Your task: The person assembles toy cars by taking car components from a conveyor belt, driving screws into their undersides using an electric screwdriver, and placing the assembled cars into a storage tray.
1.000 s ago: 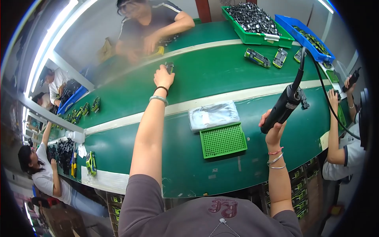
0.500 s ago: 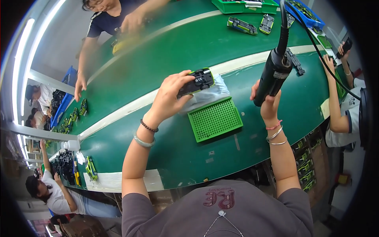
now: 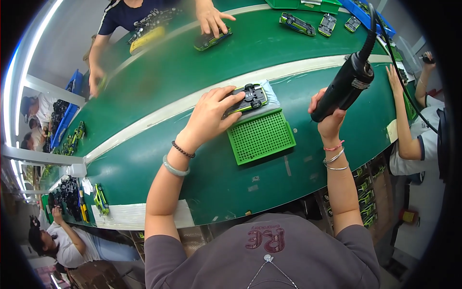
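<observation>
My left hand (image 3: 208,113) is wrapped over one end of a green toy car (image 3: 250,98), which lies with its black underside and wheels up. Beneath the car is a pale blue, plastic-looking pad (image 3: 273,94). In my right hand (image 3: 330,126) is a black corded electric screwdriver (image 3: 342,89), held tilted above the table to the right of the car. Its tip is hidden from this view. A green perforated tray (image 3: 262,137) sits just on the near side of the pad.
Across the green table (image 3: 211,178), a co-worker's hand (image 3: 211,20) rests on another toy car (image 3: 211,40). Several overturned cars (image 3: 297,24) lie at the far right. The screwdriver's cable (image 3: 397,72) runs down the right. A green car (image 3: 100,200) stands at the left.
My left hand has lowered the toy car onto the pad. The screwdriver has shifted a little right. The co-worker's hand is now on a car across the table.
</observation>
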`<state>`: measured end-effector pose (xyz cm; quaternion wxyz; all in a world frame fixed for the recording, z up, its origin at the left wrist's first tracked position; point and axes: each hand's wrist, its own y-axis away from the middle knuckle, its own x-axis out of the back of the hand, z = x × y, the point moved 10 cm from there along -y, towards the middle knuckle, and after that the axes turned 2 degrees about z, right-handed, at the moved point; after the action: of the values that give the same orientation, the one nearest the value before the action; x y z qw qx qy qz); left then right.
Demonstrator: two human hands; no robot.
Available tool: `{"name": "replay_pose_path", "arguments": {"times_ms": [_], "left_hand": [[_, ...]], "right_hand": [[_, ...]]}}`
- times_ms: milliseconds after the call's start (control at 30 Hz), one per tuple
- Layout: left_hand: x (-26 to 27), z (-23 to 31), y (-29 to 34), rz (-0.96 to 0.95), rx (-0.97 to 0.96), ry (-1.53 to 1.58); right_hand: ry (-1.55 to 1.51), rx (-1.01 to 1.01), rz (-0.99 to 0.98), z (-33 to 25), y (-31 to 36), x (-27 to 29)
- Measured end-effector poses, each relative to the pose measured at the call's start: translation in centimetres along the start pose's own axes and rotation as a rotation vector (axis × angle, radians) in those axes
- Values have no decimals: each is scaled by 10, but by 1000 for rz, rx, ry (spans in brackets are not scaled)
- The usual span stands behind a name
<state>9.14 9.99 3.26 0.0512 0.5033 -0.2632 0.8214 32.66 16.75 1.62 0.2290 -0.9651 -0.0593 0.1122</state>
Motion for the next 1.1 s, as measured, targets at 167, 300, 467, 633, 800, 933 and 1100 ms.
{"name": "replay_pose_path", "arguments": {"times_ms": [167, 300, 467, 633, 800, 933, 1100], "left_hand": [[2, -13, 7, 28, 3, 50], [0, -18, 10, 30, 27, 55], [0, -16, 10, 128, -30, 46], [1, -16, 13, 139, -36, 43], [2, -18, 13, 149, -31, 24], [0, -20, 14, 141, -29, 29], [-1, -22, 15, 151, -38, 16]], "right_hand": [[-277, 3, 57, -33, 2, -27], [-569, -57, -124, -54, 26, -99], [-656, -201, -199, -28, 51, -147], [-404, -294, -235, -5, 62, -158], [-332, -315, -261, 1, 65, -163], [-267, -315, -309, 2, 68, -168], [-156, -306, -281, 0, 75, -172]]}}
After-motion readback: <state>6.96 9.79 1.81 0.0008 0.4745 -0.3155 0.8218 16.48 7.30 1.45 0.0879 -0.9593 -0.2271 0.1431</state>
